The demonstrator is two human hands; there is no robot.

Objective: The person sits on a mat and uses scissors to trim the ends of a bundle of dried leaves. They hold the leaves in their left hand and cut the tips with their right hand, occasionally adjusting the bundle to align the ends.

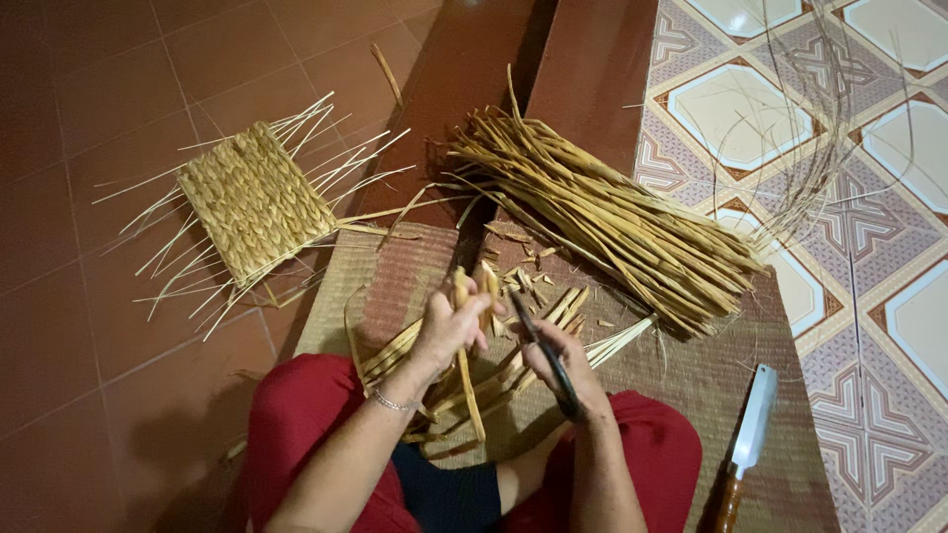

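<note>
Fingers of the left hand (449,331) are wrapped around a pair of dried reed strips (472,296), holding their tips upright just below frame centre; the right hand (565,360) is closed on dark scissors (545,355), blades angled toward those tips at about eleven o'clock. By my reading, trimming the strip ends is the step in hand — the cut wants the blades squared across the strip, clear of the left thumb. Cut scraps (523,281) lie just beyond. At two o'clock rests a thick bundle of reeds (602,212), at ten o'clock a woven panel (255,197), at five o'clock a knife (748,444) on the mat (691,380).
</note>
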